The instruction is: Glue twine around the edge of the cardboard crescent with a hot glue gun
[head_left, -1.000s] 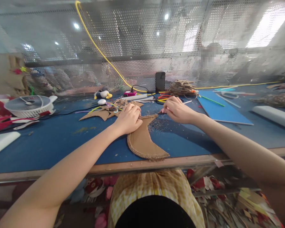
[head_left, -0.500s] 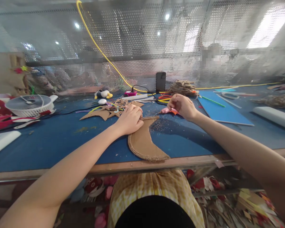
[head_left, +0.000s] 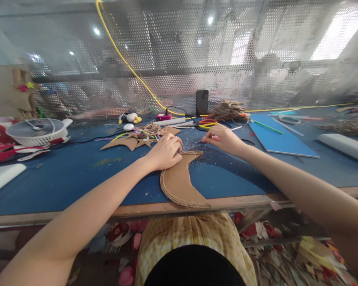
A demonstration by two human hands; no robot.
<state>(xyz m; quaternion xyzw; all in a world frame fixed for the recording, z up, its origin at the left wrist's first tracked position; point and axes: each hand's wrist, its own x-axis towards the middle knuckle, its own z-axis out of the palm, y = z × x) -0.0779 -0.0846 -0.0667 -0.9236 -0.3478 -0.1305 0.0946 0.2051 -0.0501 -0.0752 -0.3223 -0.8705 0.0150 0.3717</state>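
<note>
Leftward of cardboard (head_left: pixel 181 183): basket (head_left: pixel 38 140), contents unclear

the blue table (head_left: pixel 77 171) carries a cardboard crescent (head_left: pixel 179 180) at its near edge. a blue board (head_left: pixel 283 139) lies right, a white basket (head_left: pixel 44 140) left.

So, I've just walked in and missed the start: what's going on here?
A person's left hand rests on a brown, crescent-shaped piece of layered cardboard lying on the blue tabletop. The right hand holds a small, pink, thin-tipped object near the cardboard's far end, seemingly not touching it.
</note>
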